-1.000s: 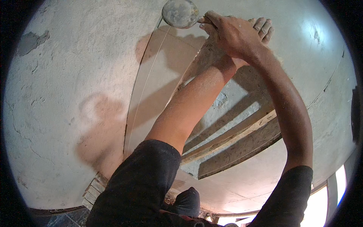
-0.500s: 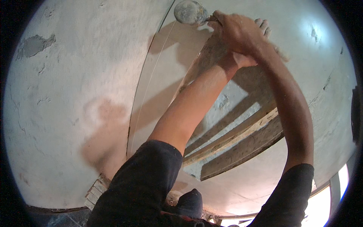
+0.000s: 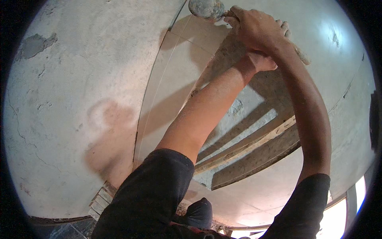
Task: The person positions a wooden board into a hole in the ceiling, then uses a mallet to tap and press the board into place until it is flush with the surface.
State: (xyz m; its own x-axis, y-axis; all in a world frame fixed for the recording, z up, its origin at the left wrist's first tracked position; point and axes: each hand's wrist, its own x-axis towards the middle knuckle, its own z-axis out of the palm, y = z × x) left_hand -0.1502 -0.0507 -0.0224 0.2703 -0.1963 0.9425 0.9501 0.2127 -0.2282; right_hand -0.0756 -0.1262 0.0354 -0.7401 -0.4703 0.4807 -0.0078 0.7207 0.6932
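My right hand (image 3: 258, 30) is closed round the handle of a mallet with a round, grey, dust-smeared head (image 3: 207, 8). The head sticks out left of my fist, and the handle's end shows past my right wrist. Beneath that wrist lies my left hand (image 3: 264, 63), largely covered by the right. Its thumb side shows below, and dusty fingertips, apparently its own, stretch out beyond my right hand. They seem to rest on a brownish surface, partly in shadow; what lies under the palm is hidden.
Beige tiles (image 3: 157, 93) run beside a thin taut string. A wooden strip (image 3: 254, 141) crosses a recessed rough grey patch. The plastered surface (image 3: 59, 107) at left has cracks and a chipped spot. Stacked pale pieces (image 3: 101, 201) sit at lower left, near my sleeve.
The mallet head and both hands have shifted slightly right; the head is also a little higher in view. My right hand keeps its hold on the handle.
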